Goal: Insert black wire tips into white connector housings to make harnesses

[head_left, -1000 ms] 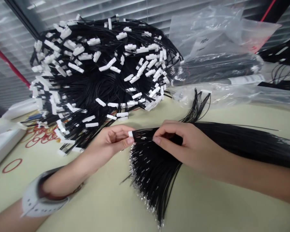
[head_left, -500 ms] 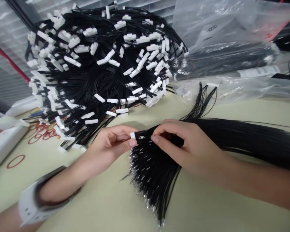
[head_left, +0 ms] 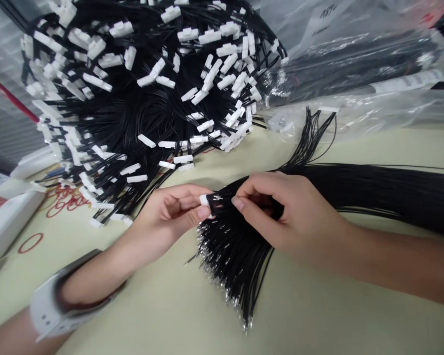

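Pinches white connector (head_left: 204, 200) in left hand (head_left: 166, 217), thumb against fingers | pinches black wires (head_left: 227, 201) in right hand (head_left: 288, 209), near connector | holds connector over desk (head_left: 299, 315) — nearer its front edge than heaped harnesses (head_left: 140, 113), just beside fanned metal wire tips (head_left: 214, 276) | trails wires toward desk's right edge

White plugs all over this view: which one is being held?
The white plug pinched by the left hand; the others in view sit in the big cable pile, bar one near the clear plastic bag.
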Tool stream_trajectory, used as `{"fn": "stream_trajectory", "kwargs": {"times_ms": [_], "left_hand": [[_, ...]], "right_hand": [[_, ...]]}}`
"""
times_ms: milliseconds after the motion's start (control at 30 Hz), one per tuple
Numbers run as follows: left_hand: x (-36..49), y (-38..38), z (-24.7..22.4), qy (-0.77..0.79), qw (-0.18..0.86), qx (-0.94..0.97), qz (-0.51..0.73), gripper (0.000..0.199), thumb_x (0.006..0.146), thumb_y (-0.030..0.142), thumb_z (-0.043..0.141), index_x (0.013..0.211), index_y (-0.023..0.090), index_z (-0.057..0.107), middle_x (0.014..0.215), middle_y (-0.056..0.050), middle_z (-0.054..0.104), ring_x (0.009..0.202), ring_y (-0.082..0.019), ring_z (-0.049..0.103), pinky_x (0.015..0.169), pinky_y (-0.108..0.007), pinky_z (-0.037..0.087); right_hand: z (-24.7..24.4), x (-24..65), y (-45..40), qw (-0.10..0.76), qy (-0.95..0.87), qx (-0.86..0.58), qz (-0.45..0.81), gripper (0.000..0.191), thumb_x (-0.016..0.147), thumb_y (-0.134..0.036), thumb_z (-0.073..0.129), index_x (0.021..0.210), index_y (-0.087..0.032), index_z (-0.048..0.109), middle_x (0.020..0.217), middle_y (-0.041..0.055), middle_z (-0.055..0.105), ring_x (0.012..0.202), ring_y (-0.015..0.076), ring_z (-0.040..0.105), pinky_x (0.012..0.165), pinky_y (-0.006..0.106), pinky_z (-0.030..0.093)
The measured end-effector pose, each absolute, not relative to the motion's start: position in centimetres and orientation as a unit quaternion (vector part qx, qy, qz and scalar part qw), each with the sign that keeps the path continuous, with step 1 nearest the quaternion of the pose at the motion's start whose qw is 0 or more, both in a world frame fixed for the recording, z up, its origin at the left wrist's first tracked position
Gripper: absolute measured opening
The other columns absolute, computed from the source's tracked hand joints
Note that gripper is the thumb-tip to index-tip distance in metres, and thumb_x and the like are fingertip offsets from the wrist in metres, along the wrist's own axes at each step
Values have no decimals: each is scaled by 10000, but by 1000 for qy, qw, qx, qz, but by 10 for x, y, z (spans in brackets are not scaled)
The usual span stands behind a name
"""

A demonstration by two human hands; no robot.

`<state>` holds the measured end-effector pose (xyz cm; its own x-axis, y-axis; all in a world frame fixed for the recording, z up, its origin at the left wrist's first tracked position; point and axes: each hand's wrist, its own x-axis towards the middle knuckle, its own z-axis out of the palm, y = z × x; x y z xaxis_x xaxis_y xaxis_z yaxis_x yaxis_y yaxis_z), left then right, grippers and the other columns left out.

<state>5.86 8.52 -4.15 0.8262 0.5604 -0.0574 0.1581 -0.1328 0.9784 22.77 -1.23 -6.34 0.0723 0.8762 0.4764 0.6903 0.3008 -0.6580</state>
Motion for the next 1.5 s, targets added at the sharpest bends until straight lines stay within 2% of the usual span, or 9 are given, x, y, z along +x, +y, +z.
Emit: {"fn": "stream_trajectory", "kwargs": {"times_ms": [167, 467, 600, 800, 967, 1300, 1500], "left_hand": [[60, 87, -44, 238, 626, 726, 153, 189, 756, 215, 595, 885, 329, 673, 765, 32, 687, 630, -134, 578, 603, -212, 476], [59, 88, -44, 215, 665, 701, 142, 219, 764, 174, 591, 865, 348, 678, 754, 57, 690, 657, -111, 598, 624, -178, 482], [59, 89, -44, 218, 677, 687, 150, 210, 761, 144, 601, 883, 294, 681, 739, 51, 690, 639, -92, 603, 614, -153, 491], [59, 90, -45, 227, 690, 666, 167, 208, 759, 72, 607, 885, 220, 683, 715, 77, 697, 619, -13, 603, 582, -32, 446], [59, 89, -45, 213, 703, 660, 156, 201, 779, 68, 586, 892, 203, 682, 736, 68, 702, 653, -14, 617, 607, -32, 451], [61, 88, -43, 232, 698, 658, 160, 257, 760, 53, 605, 926, 233, 683, 735, 59, 707, 645, -21, 614, 596, -46, 453], [62, 85, -41, 267, 696, 646, 161, 214, 733, 34, 622, 850, 197, 694, 715, 41, 709, 616, -27, 608, 585, -59, 456]], "right_hand": [[-64, 226, -13, 433, -687, -580, 58, 109, 761, -150, 522, 654, -141, 547, 575, -58, 504, 536, 36, 403, 573, 223, 294], [-63, 225, -14, 438, -686, -576, 72, 107, 758, -160, 528, 656, -146, 558, 596, -75, 509, 526, 27, 384, 608, 245, 269], [-65, 226, -14, 441, -689, -569, 76, 107, 757, -160, 525, 657, -144, 558, 598, -76, 504, 527, 25, 385, 614, 244, 266], [-65, 225, -13, 447, -696, -557, 66, 82, 740, -131, 526, 666, -142, 560, 606, -76, 497, 537, 27, 386, 620, 245, 263], [-65, 226, -14, 449, -701, -549, 75, 91, 727, -90, 521, 673, -147, 567, 606, -80, 489, 533, 24, 384, 619, 249, 253], [-62, 228, -12, 461, -670, -567, 130, 89, 727, -127, 538, 656, -158, 580, 585, -77, 513, 528, 28, 400, 614, 235, 274], [-62, 228, -12, 462, -673, -562, 132, 77, 725, -128, 546, 670, -161, 589, 599, -81, 527, 542, 20, 413, 621, 223, 285]]}}
